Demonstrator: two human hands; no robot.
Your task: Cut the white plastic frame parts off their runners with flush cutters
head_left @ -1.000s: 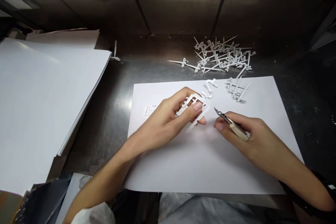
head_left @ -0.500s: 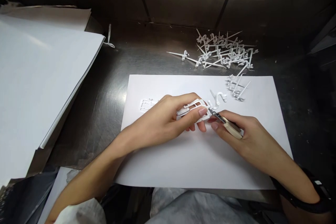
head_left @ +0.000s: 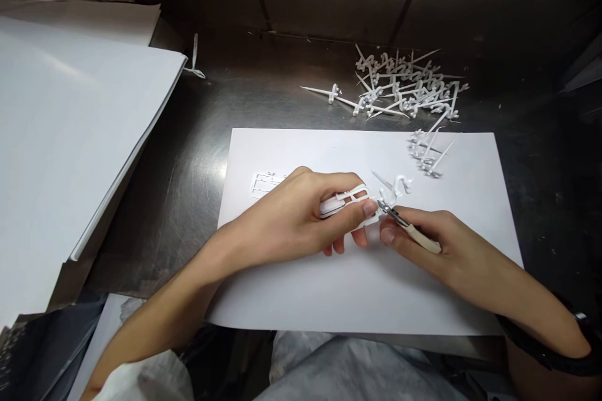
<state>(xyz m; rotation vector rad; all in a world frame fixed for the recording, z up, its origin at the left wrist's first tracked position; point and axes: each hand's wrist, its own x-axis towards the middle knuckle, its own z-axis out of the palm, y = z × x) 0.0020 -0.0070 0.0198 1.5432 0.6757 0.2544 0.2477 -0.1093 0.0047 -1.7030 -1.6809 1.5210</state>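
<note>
My left hand (head_left: 305, 216) is closed on a white plastic sprue frame (head_left: 360, 196), pinching it between thumb and fingers above the paper. A curved, S-shaped white plastic piece (head_left: 401, 187) with a pointed spike sticks out at the frame's far right end. My right hand (head_left: 430, 235) grips a pair of side cutters (head_left: 418, 237) with cream handles. Their metal jaws lie against the joint between the frame and the curved piece; whether the blades have met I cannot tell. Another flat white frame (head_left: 264, 183) lies on the paper, partly hidden behind my left hand.
A white paper sheet (head_left: 305, 294) covers part of the metal table (head_left: 197, 150). Behind it lies a heap of spiky white plastic pieces (head_left: 409, 88), with a few more pieces (head_left: 427, 153) on the paper's far right. A stack of large white sheets (head_left: 79, 119) stands at the left.
The cutters and my right hand have shifted slightly right and down. The frame in my left hand has tilted, and the curved piece sits a little further right. The view has moved slightly.
</note>
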